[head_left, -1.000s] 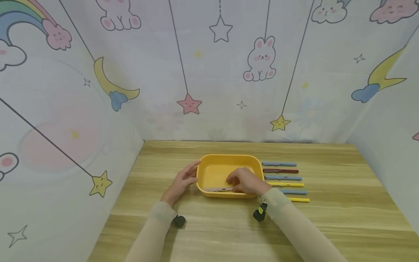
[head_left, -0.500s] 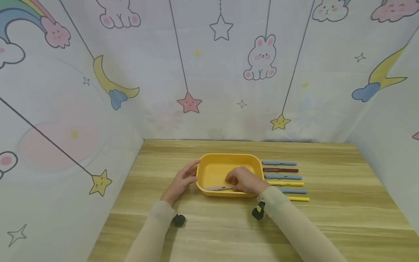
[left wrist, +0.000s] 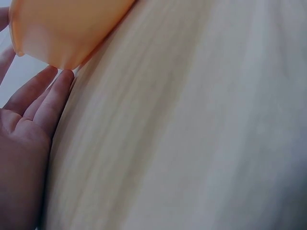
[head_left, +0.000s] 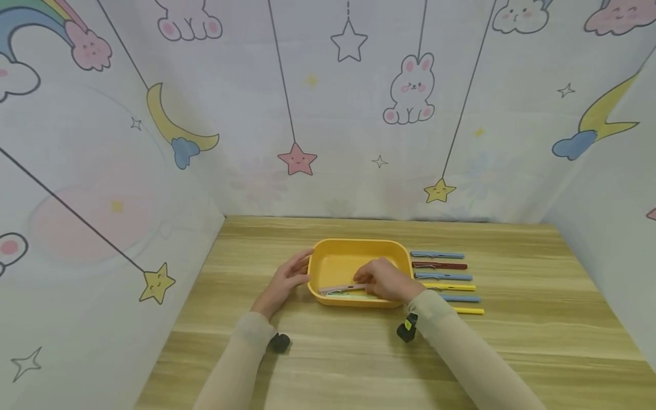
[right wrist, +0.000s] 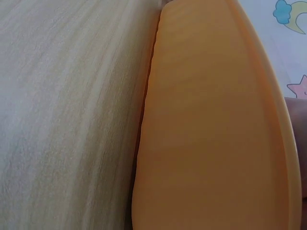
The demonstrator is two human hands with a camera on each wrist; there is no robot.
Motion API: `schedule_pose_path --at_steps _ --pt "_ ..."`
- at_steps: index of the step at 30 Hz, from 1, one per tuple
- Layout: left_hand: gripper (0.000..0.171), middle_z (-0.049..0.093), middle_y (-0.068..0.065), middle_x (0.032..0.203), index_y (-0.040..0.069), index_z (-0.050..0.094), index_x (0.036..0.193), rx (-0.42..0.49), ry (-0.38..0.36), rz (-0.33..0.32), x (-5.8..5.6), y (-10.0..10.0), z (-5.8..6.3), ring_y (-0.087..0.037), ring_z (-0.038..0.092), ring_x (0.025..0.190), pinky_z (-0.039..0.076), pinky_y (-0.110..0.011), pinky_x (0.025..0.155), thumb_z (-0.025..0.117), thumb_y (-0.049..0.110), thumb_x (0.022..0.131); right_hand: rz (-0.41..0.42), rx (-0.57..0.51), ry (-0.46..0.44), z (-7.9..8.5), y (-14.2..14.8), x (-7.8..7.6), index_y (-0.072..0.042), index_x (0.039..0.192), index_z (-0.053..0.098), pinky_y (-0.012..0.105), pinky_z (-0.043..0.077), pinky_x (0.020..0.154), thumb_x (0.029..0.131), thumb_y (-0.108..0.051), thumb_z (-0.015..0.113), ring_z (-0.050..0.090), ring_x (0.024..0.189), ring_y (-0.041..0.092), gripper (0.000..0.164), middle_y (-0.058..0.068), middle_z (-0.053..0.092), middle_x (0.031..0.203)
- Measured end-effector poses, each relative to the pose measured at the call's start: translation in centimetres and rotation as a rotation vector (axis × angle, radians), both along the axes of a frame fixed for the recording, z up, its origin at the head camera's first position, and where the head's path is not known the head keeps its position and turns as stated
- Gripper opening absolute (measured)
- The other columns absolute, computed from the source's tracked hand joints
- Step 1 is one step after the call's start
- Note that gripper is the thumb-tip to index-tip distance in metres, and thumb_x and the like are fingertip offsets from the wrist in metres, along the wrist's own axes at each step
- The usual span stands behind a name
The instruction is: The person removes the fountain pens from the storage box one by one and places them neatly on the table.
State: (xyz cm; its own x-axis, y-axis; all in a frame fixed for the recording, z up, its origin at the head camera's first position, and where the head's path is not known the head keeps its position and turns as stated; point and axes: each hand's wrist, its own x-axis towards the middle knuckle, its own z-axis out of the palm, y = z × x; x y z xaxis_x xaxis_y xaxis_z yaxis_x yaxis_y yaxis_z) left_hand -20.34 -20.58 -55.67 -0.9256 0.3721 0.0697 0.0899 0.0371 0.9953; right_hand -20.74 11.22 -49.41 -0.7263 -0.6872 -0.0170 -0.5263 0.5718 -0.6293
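Observation:
A yellow rectangular box (head_left: 333,267) sits on the table. My left hand (head_left: 284,285) rests against its left end; in the left wrist view the straight fingers (left wrist: 55,103) touch the outside of the box wall (left wrist: 67,28). Inside the box, my right hand (head_left: 386,279) pinches a pale pinkish pen (head_left: 340,288) by its right part, its clip end pointing left. Below it lies a light green pen (head_left: 353,295) along the near wall. In the right wrist view the box's outer wall (right wrist: 206,120) hides most of that hand.
Right of the box lie several pens in a column: blue (head_left: 437,255), dark red (head_left: 439,266), blue (head_left: 443,277), yellow (head_left: 456,287), blue (head_left: 461,299) and yellow (head_left: 468,311). A patterned white curtain (head_left: 338,114) stands behind the wooden table (head_left: 338,364).
The pinkish pen has shifted from the box's near wall slightly toward the far side with my right hand, and the light green pen now shows beside it. My left hand stays put.

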Motion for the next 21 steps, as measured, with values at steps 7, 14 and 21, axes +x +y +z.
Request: schedule_pose_path --at_steps 7,14,21 --pt "0.062 0.046 -0.018 0.162 0.016 0.044 0.161 0.0 0.006 -0.005 -0.19 -0.04 -0.2 -0.037 0.048 0.146 0.046 -0.029 0.113 0.062 0.003 0.103 -0.048 0.015 0.014 0.23 0.08 0.15 0.001 0.124 0.076 0.041 0.062 0.091 0.095 0.007 0.069 0.074 0.109 0.029 0.029 0.01 0.079 0.114" --pt "0.063 0.045 -0.019 0.162 0.015 0.044 0.161 0.011 0.007 -0.005 -0.19 0.03 -0.25 -0.038 0.047 0.147 0.046 -0.028 0.113 0.063 0.003 0.102 -0.109 0.015 0.015 0.5 0.2 0.33 0.0 0.125 0.075 0.039 0.062 0.09 0.097 0.002 0.07 0.074 0.106 0.025 0.029 0.01 0.078 0.117" --pt "0.063 0.045 -0.019 0.162 0.015 0.044 0.161 0.017 0.011 -0.008 -0.16 0.04 -0.23 -0.038 0.047 0.147 0.046 -0.027 0.113 0.064 0.004 0.102 -0.128 -0.007 0.095 0.55 0.8 0.38 -0.001 0.124 0.076 0.042 0.061 0.093 0.097 0.005 0.068 0.074 0.106 0.025 0.029 0.009 0.078 0.116"
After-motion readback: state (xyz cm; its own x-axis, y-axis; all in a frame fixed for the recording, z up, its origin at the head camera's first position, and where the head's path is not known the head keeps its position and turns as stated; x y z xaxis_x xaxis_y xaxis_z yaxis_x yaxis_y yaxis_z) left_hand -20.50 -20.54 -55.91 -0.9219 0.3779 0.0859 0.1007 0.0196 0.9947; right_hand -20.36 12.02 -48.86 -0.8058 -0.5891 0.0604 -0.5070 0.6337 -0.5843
